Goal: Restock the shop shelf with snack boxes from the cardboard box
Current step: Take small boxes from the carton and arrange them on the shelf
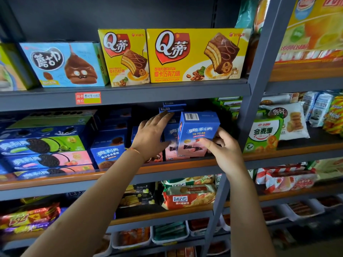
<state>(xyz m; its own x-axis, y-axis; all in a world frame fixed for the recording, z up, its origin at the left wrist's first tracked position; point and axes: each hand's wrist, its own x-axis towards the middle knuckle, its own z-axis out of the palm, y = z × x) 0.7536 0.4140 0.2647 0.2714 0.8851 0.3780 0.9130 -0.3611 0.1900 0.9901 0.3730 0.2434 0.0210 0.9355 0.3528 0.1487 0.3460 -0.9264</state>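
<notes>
My right hand grips a small blue and pink snack box by its lower right side, holding it upright just in front of the middle shelf. My left hand reaches into the same shelf with straight fingers, its palm against a row of matching blue and pink boxes standing behind. More of these boxes are stacked higher at the back. The cardboard box is out of view.
Blue cookie boxes fill the left of the middle shelf. Yellow cake boxes and a light blue box stand on the shelf above. A grey upright post separates a neighbouring rack with bagged snacks. Lower shelves hold packets and trays.
</notes>
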